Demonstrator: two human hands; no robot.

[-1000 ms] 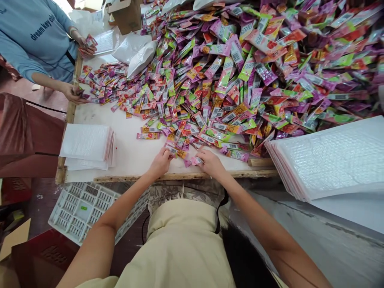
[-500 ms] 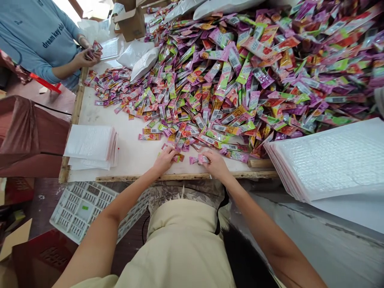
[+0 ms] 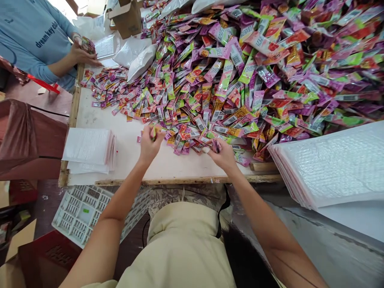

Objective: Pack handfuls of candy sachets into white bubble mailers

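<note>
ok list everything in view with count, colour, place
Table: one, white, wooden edges, centre
Packets: uncountable, pink, purple, green, orange, heaped on table
Small bubble mailers: one stack, white, table's left
Large bubble mailers: one stack, white, right
Bags: several, white, heap's far side
Carton: one, brown, behind the bags
Crate: one, white, under table
Floor cartons: at least two, red, lower left
Cloth: one, reddish, left
Co-worker: one, blue top, upper left
Left hand: one, holding packet, left of centre
Right hand: one, holding packet, right of centre
</note>
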